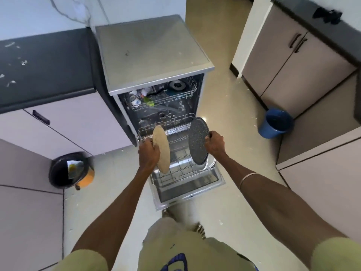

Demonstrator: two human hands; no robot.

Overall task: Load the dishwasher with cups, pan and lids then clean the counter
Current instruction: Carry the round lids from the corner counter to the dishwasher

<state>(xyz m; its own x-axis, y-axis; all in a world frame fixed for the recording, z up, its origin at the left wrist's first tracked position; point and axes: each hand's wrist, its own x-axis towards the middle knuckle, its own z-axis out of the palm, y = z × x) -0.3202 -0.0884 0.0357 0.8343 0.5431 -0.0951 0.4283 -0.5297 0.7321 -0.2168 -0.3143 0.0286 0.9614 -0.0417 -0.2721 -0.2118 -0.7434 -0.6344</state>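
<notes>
Gripping a beige lid [161, 149] and speckled lid [197, 141], hands over the lower rack [175, 173].

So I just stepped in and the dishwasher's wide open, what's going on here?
A person is loading the dishwasher. The left hand grips a beige speckled lid on edge, and the right hand grips a dark speckled lid on edge, both over the pulled-out lower rack. The upper rack already holds cups and other small items. The dark counter to the left has white scraps on it, so it has not been cleaned yet.
</notes>
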